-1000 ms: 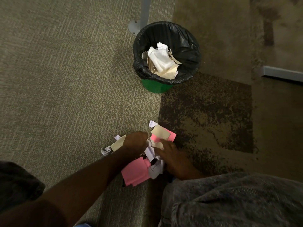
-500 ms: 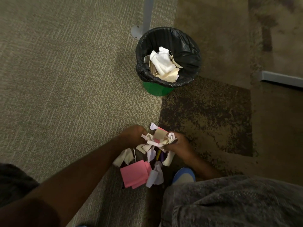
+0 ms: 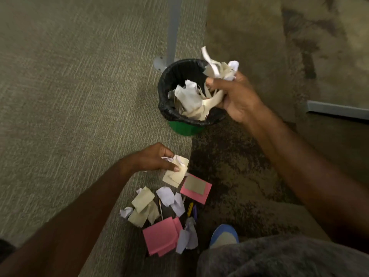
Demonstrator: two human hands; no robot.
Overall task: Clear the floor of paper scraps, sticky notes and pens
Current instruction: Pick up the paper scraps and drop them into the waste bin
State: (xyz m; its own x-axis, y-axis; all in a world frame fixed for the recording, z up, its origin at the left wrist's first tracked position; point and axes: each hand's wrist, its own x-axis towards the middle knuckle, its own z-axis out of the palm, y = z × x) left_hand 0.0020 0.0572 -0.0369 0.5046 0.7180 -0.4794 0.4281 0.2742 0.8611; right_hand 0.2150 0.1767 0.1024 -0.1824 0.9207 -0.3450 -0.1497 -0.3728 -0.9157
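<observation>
Clenched, my right grip [image 3: 237, 94] carries paper scraps [image 3: 218, 69] over the bin [image 3: 169, 110]; left grip [image 3: 154, 158] pinches more; sticky notes [image 3: 160, 235], pens [image 3: 190, 208] remain on the floor [image 3: 60, 96].

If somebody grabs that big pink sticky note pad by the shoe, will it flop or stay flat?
The pink sticky note pad looks like several sheets stacked, so it would probably stay fairly flat. Its sheets are fanned at one edge, so some may peel apart. Being paper, it is likely light, and might slide on the carpet if pushed.
</observation>
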